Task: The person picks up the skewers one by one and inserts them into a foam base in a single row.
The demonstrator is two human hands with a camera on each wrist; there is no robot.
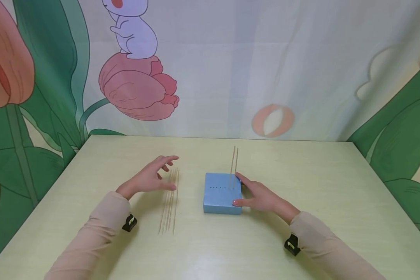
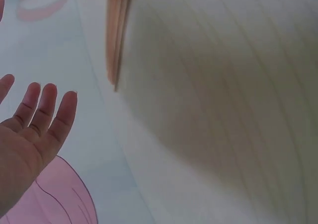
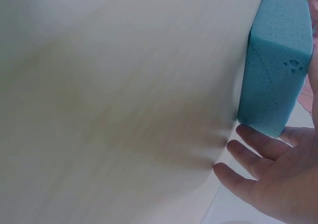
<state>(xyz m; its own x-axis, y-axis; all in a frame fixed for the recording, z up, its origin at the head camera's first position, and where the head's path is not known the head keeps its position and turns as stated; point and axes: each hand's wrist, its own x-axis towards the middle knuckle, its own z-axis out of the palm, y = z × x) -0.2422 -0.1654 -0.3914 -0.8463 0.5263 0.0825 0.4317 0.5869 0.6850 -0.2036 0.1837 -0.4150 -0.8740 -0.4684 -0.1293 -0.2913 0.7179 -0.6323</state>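
Note:
On the table lie several thin wooden sticks [image 1: 169, 212], side by side and roughly pointing away from me. My left hand [image 1: 150, 177] hovers over their far part, fingers spread and nothing held; the left wrist view shows the palm apart from the sticks [image 2: 117, 35]. To the right sits a blue foam block [image 1: 218, 200] with a row of small holes in its top. Two sticks [image 1: 233, 165] stand upright in the right end of that row. My right hand [image 1: 262, 194] holds the block's right side between thumb and fingers, with its lower fingers [image 3: 243, 184] extended below the block.
The pale wooden table [image 1: 301, 167] ends at a printed curtain [image 1: 210, 77] with flowers and a white animal. Black wrist devices [image 1: 129, 223] sit on both sleeves. Tabletop lies between the loose sticks and the block.

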